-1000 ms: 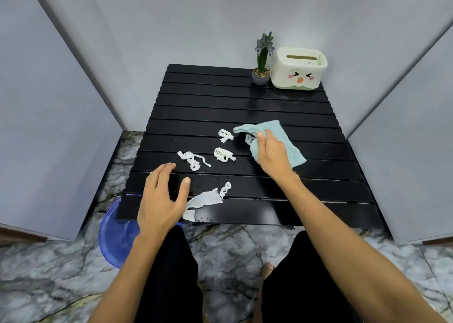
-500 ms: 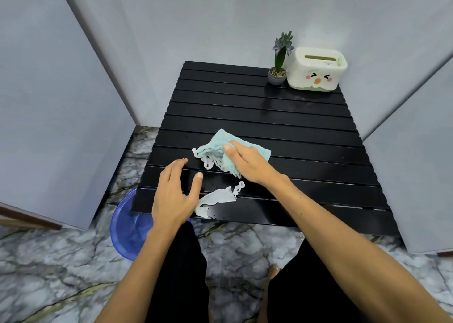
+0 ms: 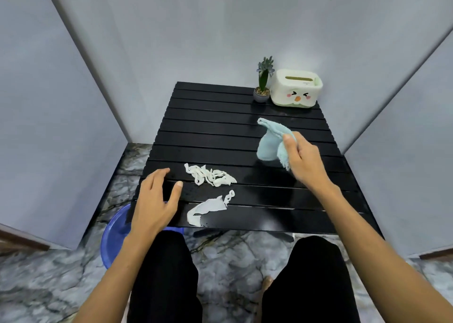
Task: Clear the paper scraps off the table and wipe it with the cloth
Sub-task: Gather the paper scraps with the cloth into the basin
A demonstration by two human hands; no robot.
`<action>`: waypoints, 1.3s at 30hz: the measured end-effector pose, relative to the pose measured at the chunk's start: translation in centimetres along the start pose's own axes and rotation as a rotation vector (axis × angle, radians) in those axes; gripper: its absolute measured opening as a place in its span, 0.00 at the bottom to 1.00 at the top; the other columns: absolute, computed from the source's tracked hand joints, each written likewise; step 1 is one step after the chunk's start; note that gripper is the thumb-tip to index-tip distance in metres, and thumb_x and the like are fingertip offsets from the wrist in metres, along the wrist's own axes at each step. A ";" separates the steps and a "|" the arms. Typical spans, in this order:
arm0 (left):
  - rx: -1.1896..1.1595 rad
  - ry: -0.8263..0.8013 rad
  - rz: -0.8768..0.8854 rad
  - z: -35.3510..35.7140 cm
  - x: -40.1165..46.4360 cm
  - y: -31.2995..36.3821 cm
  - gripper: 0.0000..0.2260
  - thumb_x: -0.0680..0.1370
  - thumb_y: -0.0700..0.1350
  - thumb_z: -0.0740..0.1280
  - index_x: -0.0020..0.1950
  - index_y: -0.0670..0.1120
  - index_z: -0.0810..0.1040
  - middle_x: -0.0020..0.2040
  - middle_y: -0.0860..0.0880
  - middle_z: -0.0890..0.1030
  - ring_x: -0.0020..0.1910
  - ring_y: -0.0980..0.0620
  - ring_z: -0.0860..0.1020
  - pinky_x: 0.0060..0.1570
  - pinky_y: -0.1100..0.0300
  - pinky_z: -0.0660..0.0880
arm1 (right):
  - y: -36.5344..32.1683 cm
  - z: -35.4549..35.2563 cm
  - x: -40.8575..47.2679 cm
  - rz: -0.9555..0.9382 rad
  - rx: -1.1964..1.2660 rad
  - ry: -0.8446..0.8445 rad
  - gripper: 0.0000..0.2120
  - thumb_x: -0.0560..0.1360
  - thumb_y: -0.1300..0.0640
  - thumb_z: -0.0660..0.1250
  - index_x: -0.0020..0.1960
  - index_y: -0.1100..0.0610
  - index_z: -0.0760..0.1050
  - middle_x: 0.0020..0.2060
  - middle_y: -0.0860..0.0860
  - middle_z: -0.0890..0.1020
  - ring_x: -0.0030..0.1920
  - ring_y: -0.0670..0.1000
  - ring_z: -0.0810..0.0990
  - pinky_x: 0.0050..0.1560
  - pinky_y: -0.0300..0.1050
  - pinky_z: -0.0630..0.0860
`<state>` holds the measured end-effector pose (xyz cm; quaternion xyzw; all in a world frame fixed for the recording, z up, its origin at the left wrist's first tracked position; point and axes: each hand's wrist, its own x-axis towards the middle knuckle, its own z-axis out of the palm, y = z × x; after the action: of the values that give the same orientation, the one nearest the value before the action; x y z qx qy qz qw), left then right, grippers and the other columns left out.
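A black slatted table (image 3: 220, 117) carries white paper scraps. A bunched pile of scraps (image 3: 210, 175) lies near the front left, and a larger torn scrap (image 3: 208, 207) sits by the front edge. My right hand (image 3: 301, 161) grips a light blue cloth (image 3: 269, 144) and holds it lifted above the table's right middle, the cloth hanging down. My left hand (image 3: 157, 200) hovers flat with fingers spread over the front left corner, just left of the scraps, holding nothing.
A small potted plant (image 3: 263, 82) and a white tissue box with a cartoon face (image 3: 296, 88) stand at the back right corner. A blue basin (image 3: 114, 234) sits on the marble floor under the table's front left corner. Grey walls close in on both sides.
My right hand swept the cloth leftward, gathering the scattered scraps into one pile, then lifted the cloth up and to the right. My left hand stayed near the front left corner.
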<state>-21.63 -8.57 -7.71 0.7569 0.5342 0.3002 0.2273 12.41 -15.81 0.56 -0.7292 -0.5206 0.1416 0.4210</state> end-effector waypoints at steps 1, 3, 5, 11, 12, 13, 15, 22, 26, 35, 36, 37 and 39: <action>0.020 0.000 0.006 0.0 0.2 -0.4 0.21 0.81 0.54 0.63 0.70 0.46 0.71 0.68 0.49 0.73 0.69 0.50 0.68 0.68 0.56 0.64 | 0.5 -0.5 -0.3 -0.002 -0.040 0.017 0.14 0.83 0.47 0.53 0.50 0.52 0.74 0.33 0.48 0.79 0.34 0.42 0.76 0.35 0.34 0.70; 0.048 -0.005 0.007 0.0 0.5 -0.9 0.21 0.81 0.55 0.63 0.70 0.45 0.71 0.68 0.47 0.73 0.69 0.49 0.68 0.68 0.53 0.65 | 1.8 -0.8 -1.3 0.003 -0.138 -0.003 0.16 0.84 0.46 0.52 0.58 0.53 0.74 0.36 0.48 0.80 0.37 0.45 0.78 0.39 0.38 0.70; 0.066 -0.012 0.003 0.1 0.5 -1.3 0.21 0.81 0.55 0.62 0.70 0.44 0.71 0.68 0.47 0.73 0.68 0.48 0.69 0.68 0.51 0.66 | 3.4 0.2 -3.1 0.012 -0.229 -0.079 0.16 0.83 0.45 0.51 0.57 0.52 0.72 0.39 0.49 0.80 0.40 0.51 0.79 0.41 0.41 0.70; 0.092 0.000 0.016 0.1 0.2 -1.5 0.21 0.81 0.56 0.60 0.69 0.46 0.72 0.67 0.48 0.74 0.68 0.49 0.68 0.68 0.51 0.67 | 6.4 3.1 -5.8 -0.054 -0.430 -0.248 0.22 0.79 0.48 0.63 0.69 0.59 0.68 0.66 0.55 0.75 0.65 0.57 0.73 0.65 0.47 0.68; 0.089 -0.003 0.013 0.1 0.2 -1.5 0.20 0.81 0.55 0.61 0.69 0.46 0.72 0.68 0.48 0.74 0.69 0.49 0.68 0.68 0.51 0.67 | 6.4 3.0 -5.4 -0.049 -0.457 -0.252 0.25 0.77 0.45 0.62 0.69 0.58 0.67 0.66 0.53 0.75 0.65 0.57 0.73 0.65 0.49 0.69; 0.089 -0.004 0.012 0.0 0.1 -1.5 0.20 0.81 0.55 0.61 0.69 0.46 0.71 0.68 0.48 0.73 0.69 0.50 0.68 0.68 0.51 0.67 | 6.5 3.0 -4.9 -0.047 -0.491 -0.259 0.29 0.76 0.42 0.59 0.71 0.56 0.65 0.68 0.52 0.73 0.67 0.56 0.71 0.67 0.50 0.67; 0.084 -0.003 0.009 -0.1 0.0 -1.5 0.20 0.81 0.54 0.61 0.69 0.46 0.71 0.68 0.48 0.73 0.69 0.50 0.68 0.67 0.52 0.67 | 6.8 3.3 -4.6 -0.055 -0.578 -0.295 0.34 0.76 0.37 0.49 0.77 0.54 0.59 0.75 0.50 0.65 0.76 0.53 0.60 0.75 0.52 0.56; 0.071 0.035 -0.013 -0.1 -0.4 -1.2 0.19 0.82 0.53 0.61 0.69 0.45 0.72 0.68 0.49 0.73 0.68 0.50 0.69 0.66 0.52 0.67 | 3.9 7.1 -5.7 0.071 -0.419 -0.182 0.30 0.81 0.43 0.45 0.76 0.59 0.61 0.75 0.54 0.65 0.77 0.52 0.57 0.77 0.50 0.50; 0.061 0.049 -0.015 -0.1 -0.3 -1.2 0.19 0.82 0.53 0.61 0.70 0.46 0.72 0.69 0.49 0.73 0.68 0.52 0.68 0.66 0.55 0.66 | 1.0 10.6 -7.0 0.114 -0.310 -0.131 0.28 0.83 0.45 0.47 0.75 0.62 0.62 0.74 0.57 0.67 0.76 0.54 0.60 0.77 0.49 0.51; 0.026 0.089 -0.056 -0.9 -0.4 -2.9 0.24 0.81 0.58 0.54 0.72 0.45 0.70 0.71 0.47 0.71 0.71 0.50 0.66 0.70 0.51 0.64 | -5.8 16.5 -8.2 0.214 -0.129 -0.103 0.27 0.83 0.46 0.46 0.77 0.60 0.57 0.76 0.56 0.63 0.77 0.56 0.55 0.77 0.49 0.50; 0.016 0.090 -0.058 -1.0 -0.3 -3.0 0.24 0.82 0.58 0.54 0.72 0.45 0.69 0.71 0.47 0.71 0.71 0.50 0.66 0.70 0.52 0.64 | -6.6 17.1 -8.2 0.217 -0.111 -0.109 0.27 0.84 0.46 0.47 0.77 0.60 0.57 0.76 0.56 0.63 0.77 0.56 0.56 0.77 0.50 0.51; 0.006 0.090 -0.059 -1.0 -0.3 -3.0 0.24 0.82 0.58 0.54 0.72 0.45 0.69 0.71 0.47 0.71 0.71 0.50 0.65 0.70 0.52 0.64 | -7.1 17.8 -8.2 0.209 -0.101 -0.110 0.26 0.84 0.47 0.47 0.76 0.60 0.58 0.75 0.56 0.65 0.77 0.56 0.57 0.76 0.51 0.52; -0.013 0.086 -0.061 -1.0 -0.1 -3.1 0.25 0.82 0.58 0.53 0.73 0.45 0.68 0.72 0.48 0.70 0.72 0.51 0.65 0.71 0.52 0.64 | -8.1 19.1 -8.0 0.191 -0.088 -0.106 0.26 0.83 0.47 0.47 0.75 0.61 0.59 0.74 0.56 0.66 0.76 0.56 0.58 0.76 0.51 0.53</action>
<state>-24.44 -7.63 -9.13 0.7252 0.5644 0.3286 0.2180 -8.48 -13.10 -6.70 -0.7847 -0.4761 0.1966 0.3449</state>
